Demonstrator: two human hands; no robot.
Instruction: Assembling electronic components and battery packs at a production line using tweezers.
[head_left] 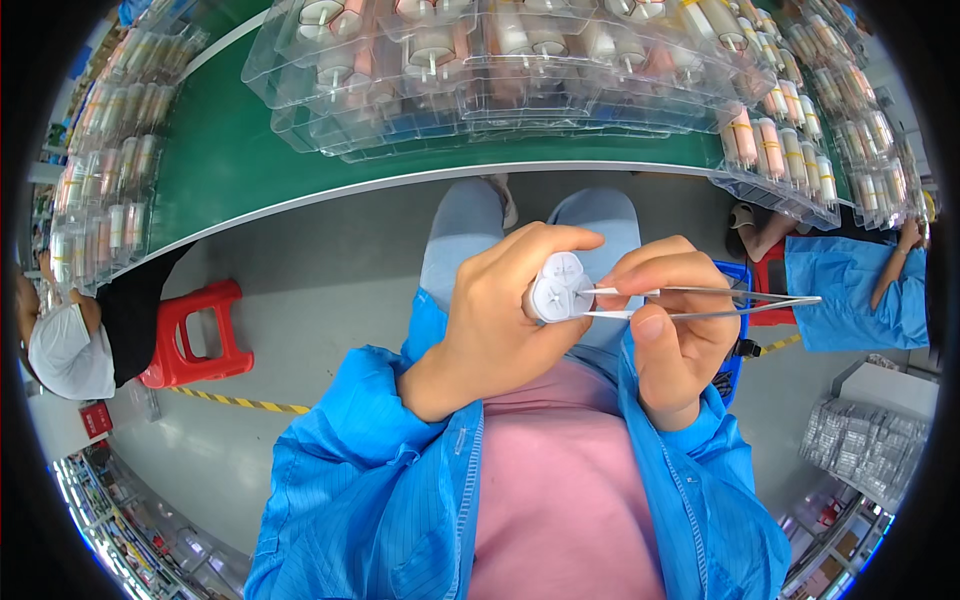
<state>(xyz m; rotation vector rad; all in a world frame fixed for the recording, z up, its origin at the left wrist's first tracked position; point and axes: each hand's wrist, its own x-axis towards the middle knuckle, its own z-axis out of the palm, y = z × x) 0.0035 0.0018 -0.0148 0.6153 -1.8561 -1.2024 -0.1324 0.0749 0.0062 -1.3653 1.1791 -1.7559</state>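
In front of my chest, my left hand is wrapped round a white part with a round, lobed end face. That end face is turned up and toward the right; the rest of the part is hidden in the palm. Metal tweezers with pale tips sit between the fingers and thumb of my right hand. Their two tips are apart and reach the right edge of the end face. Whether they grip anything there is too small to tell.
Stacked clear plastic trays of white and pink cylinders stand on the green table ahead. More cylinders stand at the right. Co-workers sit on both sides, near a red stool at left. A blue crate is beside my right hand.
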